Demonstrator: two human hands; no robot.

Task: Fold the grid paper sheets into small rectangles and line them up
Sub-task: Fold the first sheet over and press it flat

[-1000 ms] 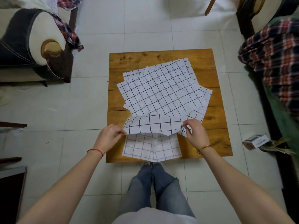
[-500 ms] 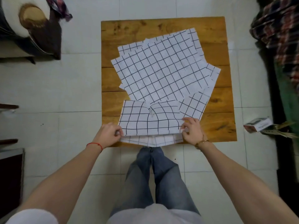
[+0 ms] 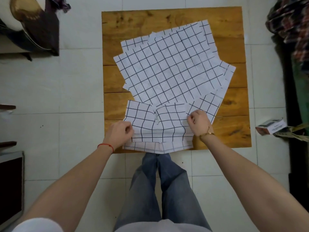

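At table's near edge: left hand (image 3: 120,133) and right hand (image 3: 198,121), fingers curled, pinch folded grid sheet (image 3: 160,126) sides.

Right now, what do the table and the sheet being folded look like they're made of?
Table: wood planks, going by grain, knots and seams; warm, slightly glossy finish, possibly varnish. Folded sheet: thin matte white paper with printed black grid; it buckles and creases.

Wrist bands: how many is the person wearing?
2. A red string bracelet circles the left wrist, near the wooden table's front edge; a gold bracelet circles the right wrist, over the table beside the sheet being folded. None looks hidden.
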